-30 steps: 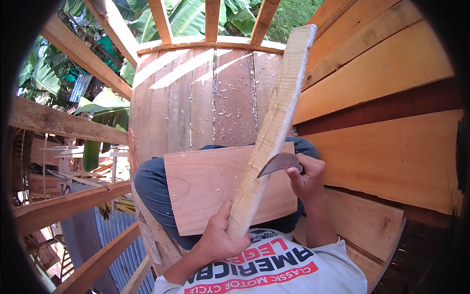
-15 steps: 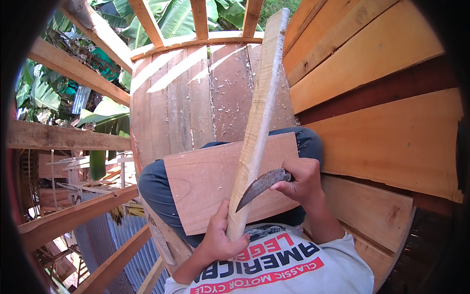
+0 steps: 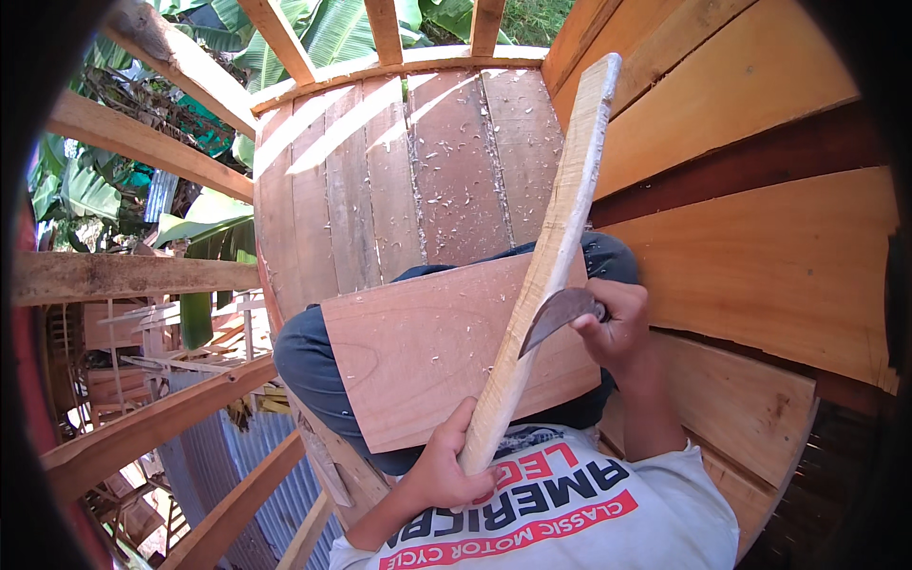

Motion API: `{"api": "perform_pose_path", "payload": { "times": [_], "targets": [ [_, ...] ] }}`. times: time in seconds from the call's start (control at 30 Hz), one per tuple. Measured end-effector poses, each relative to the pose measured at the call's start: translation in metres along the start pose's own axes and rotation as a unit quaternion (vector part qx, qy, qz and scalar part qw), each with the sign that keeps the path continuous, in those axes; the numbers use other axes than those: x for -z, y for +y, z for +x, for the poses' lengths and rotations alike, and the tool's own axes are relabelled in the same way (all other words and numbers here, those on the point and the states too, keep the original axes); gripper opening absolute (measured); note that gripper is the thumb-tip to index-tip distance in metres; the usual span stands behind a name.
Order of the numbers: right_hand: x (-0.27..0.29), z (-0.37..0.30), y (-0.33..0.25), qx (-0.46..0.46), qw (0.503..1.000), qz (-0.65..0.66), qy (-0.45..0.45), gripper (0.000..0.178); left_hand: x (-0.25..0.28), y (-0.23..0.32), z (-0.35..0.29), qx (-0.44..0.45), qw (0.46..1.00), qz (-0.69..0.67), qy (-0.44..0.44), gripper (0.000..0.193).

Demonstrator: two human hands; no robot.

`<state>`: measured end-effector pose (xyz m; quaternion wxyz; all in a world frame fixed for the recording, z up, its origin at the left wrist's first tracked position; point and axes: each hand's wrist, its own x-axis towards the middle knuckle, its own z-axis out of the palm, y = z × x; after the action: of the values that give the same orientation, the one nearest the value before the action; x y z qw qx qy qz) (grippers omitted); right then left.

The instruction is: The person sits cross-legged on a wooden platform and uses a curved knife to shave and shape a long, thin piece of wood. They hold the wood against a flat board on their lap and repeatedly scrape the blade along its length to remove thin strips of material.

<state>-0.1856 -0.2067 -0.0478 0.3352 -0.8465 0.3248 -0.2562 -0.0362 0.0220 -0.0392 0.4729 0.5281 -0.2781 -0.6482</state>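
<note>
A long pale wooden strip (image 3: 549, 256) slants up from my lap toward the far right. My left hand (image 3: 450, 464) is wrapped round its near end, close to my shirt. In my right hand (image 3: 616, 323) is a knife with a dark curved blade (image 3: 559, 316); the fist hides most of its handle. The blade lies against the strip's right edge around mid-length, its tip pointing down and left. Across my crossed legs rests a flat reddish board (image 3: 418, 351), partly covered by the strip, with a few shavings on it.
Curled shavings (image 3: 451, 161) are scattered over the plank floor (image 3: 351, 228) ahead. Wide boards (image 3: 760, 256) form a wall close on my right. Open wooden bars (image 3: 142, 275) stand on the left, with corrugated metal sheets (image 3: 256, 465) below and banana leaves (image 3: 332, 47) beyond.
The strip's far end has come down and to the right. My right hand and the knife have moved up and right along the strip, away from my left hand.
</note>
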Motion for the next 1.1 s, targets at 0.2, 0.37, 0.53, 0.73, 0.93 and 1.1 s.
{"api": "perform_pose_path", "payload": {
  "times": [0.2,0.37,0.53,0.73,0.93,1.1],
  "targets": [
    [-0.022,-0.018,-0.02,0.044,0.996,-0.029,-0.066,0.057,0.007,0.006,0.008,0.023,0.996,-0.083,0.004,0.073],
    [-0.015,-0.009,-0.013,0.054,0.995,-0.082,-0.026,0.058,0.01,0.01,0.012,0.002,0.992,-0.127,-0.022,0.073],
    [-0.012,-0.001,-0.013,0.071,0.991,-0.113,0.007,0.059,0.013,0.006,0.012,0.016,0.983,-0.178,-0.047,0.073],
    [0.005,0.014,0.011,-0.107,0.985,-0.036,0.13,0.061,0.007,0.007,-0.001,0.025,0.982,-0.173,-0.077,0.067],
    [0.017,-0.003,-0.002,-0.03,0.997,-0.047,0.058,0.06,0.006,0.004,-0.008,0.029,0.981,-0.185,-0.053,0.065],
    [-0.017,-0.025,-0.032,0.07,0.997,-0.025,-0.03,0.058,0.006,0.007,0.001,0.01,0.986,-0.161,-0.04,0.064]
  ]
}}
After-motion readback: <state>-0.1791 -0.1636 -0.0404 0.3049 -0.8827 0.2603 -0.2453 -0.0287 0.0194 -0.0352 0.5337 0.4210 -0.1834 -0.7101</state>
